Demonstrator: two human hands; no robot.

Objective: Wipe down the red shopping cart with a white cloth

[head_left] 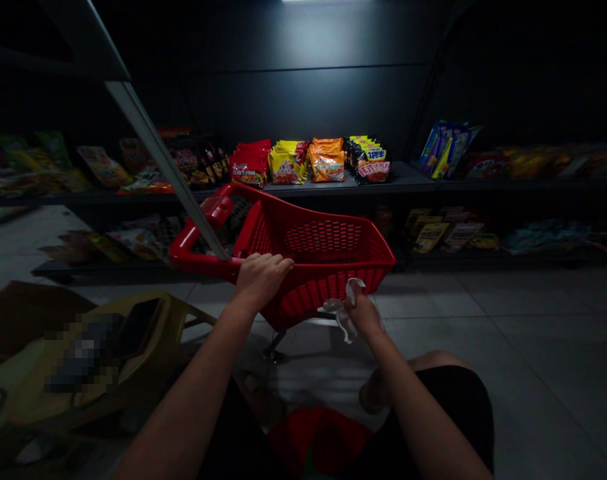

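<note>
A red plastic shopping cart [328, 230] stands sideways before me, its handle to the left. My left hand [264, 277] is closed over the near rim of its basket. Lower on the basket's slotted near side, my right hand [364, 312] grips a crumpled white cloth or tissue [344, 317]. Part of this cloth sticks out above the fingers against the cart, and the rest hangs down to the left. The fingertips of my right hand are partly hidden.
Noodle packets in red [250, 163], yellow [287, 162], orange [327, 160] and black [370, 160] line the shelf [408, 177] behind the cart. A grey pole [160, 160] slants across the left. A yellowish stool [156, 320] at lower left carries a phone [139, 327].
</note>
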